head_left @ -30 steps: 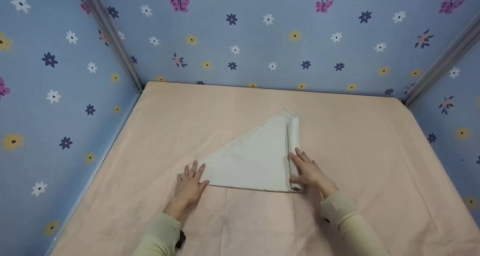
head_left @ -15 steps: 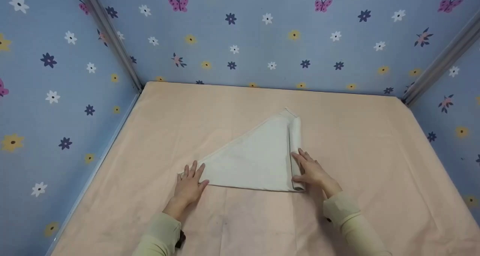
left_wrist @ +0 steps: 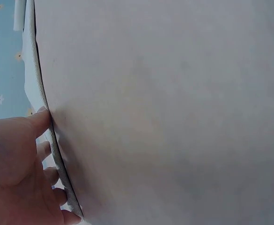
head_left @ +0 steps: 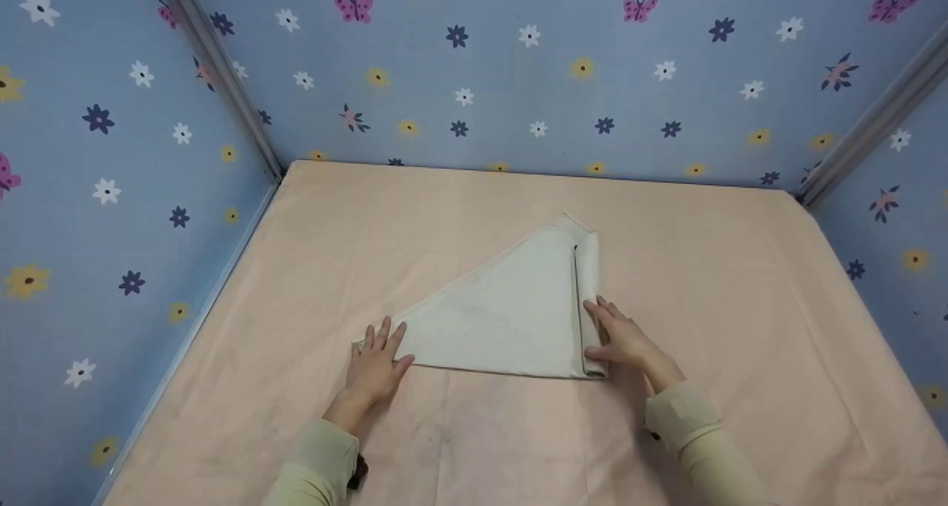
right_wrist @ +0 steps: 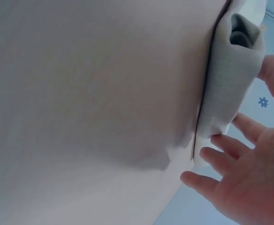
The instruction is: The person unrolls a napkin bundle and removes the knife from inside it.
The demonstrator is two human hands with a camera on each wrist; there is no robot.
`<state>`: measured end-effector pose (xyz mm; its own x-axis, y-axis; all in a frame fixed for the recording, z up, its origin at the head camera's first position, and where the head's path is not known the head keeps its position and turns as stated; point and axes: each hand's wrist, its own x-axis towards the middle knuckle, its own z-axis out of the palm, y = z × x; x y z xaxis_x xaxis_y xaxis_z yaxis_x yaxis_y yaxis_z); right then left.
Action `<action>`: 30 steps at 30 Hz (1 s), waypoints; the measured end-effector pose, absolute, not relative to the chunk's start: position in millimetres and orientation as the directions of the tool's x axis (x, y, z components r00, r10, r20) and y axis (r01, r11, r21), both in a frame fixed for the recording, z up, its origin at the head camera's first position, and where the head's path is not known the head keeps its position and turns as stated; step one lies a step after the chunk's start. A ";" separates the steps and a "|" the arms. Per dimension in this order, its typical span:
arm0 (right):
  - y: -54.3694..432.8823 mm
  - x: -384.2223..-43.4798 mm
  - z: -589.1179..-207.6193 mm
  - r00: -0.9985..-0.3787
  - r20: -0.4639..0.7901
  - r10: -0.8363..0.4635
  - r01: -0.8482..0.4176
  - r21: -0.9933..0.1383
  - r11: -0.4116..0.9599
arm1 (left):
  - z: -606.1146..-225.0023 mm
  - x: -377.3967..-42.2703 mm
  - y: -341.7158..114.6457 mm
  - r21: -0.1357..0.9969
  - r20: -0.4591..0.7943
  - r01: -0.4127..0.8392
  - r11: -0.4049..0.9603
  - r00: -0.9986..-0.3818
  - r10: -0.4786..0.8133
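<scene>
Apart, left grip [head_left: 375, 369] on cloth [head_left: 496, 313], right grip [head_left: 626, 343] on rolled edge [head_left: 587, 269], tabletop [head_left: 711, 276] around

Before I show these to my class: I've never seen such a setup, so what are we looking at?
There is no machine here: these are a person's bare left hand and right hand. The wide picture comes from a camera worn on the head; the two close ones come from wrist cameras. A pale cloth lies on a peach-coloured sheet, its right side turned into a roll. The left hand rests on the cloth's left corner; the right hand's fingers touch the roll. Neither seems to be gripping.
</scene>
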<state>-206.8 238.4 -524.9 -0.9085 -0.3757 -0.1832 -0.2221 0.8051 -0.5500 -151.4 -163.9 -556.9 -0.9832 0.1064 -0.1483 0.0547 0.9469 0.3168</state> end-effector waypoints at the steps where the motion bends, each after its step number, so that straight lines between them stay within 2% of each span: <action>1: 239.0 -206.9 -525.1 -0.909 -0.186 -0.374 -0.219 -0.553 0.804 | -556.8 -151.3 -163.5 0.319 -0.148 0.055 0.946 -0.983 0.107; 30: 261.0 -201.4 -521.0 -0.905 -0.177 -0.386 -0.212 -0.599 0.772 | -556.1 -150.9 -164.2 0.346 -0.124 0.081 0.935 -0.984 0.131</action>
